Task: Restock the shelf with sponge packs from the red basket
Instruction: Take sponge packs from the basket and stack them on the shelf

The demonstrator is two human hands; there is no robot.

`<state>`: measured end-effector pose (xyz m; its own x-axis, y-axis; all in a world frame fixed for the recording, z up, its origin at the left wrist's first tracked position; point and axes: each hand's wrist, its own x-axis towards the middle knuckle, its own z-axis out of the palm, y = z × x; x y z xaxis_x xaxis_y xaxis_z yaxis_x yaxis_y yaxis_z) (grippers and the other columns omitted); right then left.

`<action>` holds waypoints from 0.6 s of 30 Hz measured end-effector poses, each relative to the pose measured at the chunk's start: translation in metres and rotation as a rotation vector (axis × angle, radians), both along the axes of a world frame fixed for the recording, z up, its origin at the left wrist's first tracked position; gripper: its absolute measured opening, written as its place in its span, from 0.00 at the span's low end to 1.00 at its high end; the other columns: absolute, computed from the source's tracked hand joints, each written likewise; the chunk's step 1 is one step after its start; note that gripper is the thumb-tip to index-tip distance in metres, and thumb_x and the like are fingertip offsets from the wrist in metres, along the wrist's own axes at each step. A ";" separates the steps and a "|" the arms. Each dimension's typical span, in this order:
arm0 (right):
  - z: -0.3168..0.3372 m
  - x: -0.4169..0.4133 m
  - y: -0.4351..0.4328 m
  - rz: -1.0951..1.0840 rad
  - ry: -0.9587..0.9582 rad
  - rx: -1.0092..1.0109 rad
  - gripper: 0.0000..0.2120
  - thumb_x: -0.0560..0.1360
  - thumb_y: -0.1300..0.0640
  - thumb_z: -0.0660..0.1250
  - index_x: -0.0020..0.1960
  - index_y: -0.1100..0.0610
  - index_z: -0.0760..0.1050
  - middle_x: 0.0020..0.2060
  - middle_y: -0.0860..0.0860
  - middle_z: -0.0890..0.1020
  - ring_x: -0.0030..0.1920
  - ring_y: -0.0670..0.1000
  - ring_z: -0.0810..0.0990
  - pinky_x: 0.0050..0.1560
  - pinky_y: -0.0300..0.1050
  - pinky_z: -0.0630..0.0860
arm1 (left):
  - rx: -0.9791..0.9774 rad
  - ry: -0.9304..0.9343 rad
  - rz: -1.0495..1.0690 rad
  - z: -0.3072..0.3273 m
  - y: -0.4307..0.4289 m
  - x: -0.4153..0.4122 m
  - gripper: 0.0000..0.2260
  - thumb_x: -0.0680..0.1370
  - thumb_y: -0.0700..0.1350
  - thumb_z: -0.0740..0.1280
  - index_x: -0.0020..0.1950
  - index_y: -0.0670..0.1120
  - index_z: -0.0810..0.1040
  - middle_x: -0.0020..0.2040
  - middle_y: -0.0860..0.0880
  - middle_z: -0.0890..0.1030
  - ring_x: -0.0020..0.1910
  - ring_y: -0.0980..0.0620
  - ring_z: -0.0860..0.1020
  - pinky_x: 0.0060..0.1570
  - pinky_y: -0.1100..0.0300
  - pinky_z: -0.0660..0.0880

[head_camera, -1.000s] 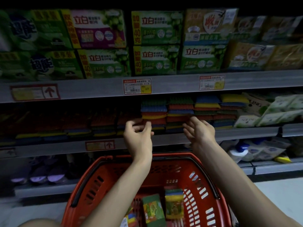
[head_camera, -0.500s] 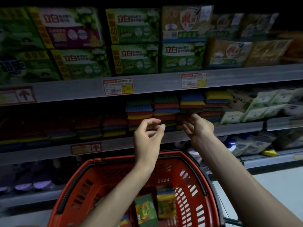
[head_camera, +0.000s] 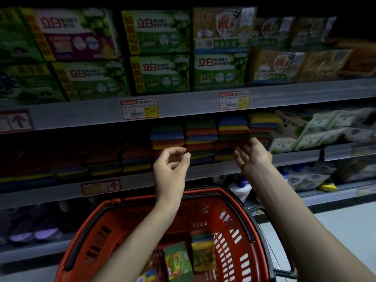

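Reaching up from the lower half of the frame, your left hand (head_camera: 171, 169) hangs loosely curled in front of the middle shelf (head_camera: 132, 180), thumb and forefinger close together but gripping nothing. Your right hand (head_camera: 252, 157) is spread with straight fingers, its tips at the stacked sponges (head_camera: 200, 139) in the centre of the frame; you cannot tell whether they touch. The sponge packs (head_camera: 203, 255) lie on the bottom of the red basket (head_camera: 142, 200) at lower centre, and your left forearm crosses over the basket's opening. The sponge stacks fill the centre of the shelf up to the board above, with darker stacks running off to the left and white packs (head_camera: 325, 127) just beside them on the right. Green detergent boxes (head_camera: 158, 74) line the top shelf across the upper frame, with price tags (head_camera: 140, 108) on its grey edge. A white bottle with a blue cap (head_camera: 241, 186) stands on the lowest shelf behind the basket's far rim. The aisle is dim, and pale floor (head_camera: 345, 231) shows at lower right. Since a second ago the shelving has slid left in the frame, your left hand has come right along the stacks, and both hands remain without a pack, while the packs in the basket lie as before.
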<state>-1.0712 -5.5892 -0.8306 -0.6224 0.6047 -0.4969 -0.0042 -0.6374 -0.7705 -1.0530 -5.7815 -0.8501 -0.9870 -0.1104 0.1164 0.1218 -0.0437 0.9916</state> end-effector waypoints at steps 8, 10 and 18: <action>0.001 -0.001 0.012 -0.033 0.012 -0.071 0.11 0.84 0.57 0.62 0.62 0.61 0.76 0.55 0.54 0.84 0.39 0.48 0.82 0.37 0.41 0.77 | -0.017 0.007 0.029 -0.002 -0.002 -0.003 0.03 0.79 0.42 0.72 0.52 0.48 0.82 0.45 0.49 0.85 0.43 0.55 0.84 0.42 0.65 0.79; 0.000 -0.001 0.013 -0.031 0.018 -0.075 0.10 0.84 0.57 0.61 0.61 0.60 0.76 0.57 0.54 0.85 0.39 0.48 0.83 0.37 0.41 0.76 | -0.014 0.008 0.037 -0.002 -0.003 -0.004 0.03 0.79 0.42 0.72 0.52 0.48 0.82 0.45 0.49 0.85 0.43 0.55 0.84 0.41 0.67 0.79; -0.001 0.005 0.004 0.004 -0.021 -0.064 0.07 0.82 0.57 0.66 0.48 0.60 0.76 0.53 0.55 0.82 0.40 0.50 0.82 0.38 0.41 0.77 | -0.005 0.025 0.072 -0.004 -0.009 -0.008 0.02 0.79 0.42 0.72 0.51 0.48 0.82 0.45 0.50 0.85 0.43 0.54 0.84 0.41 0.67 0.79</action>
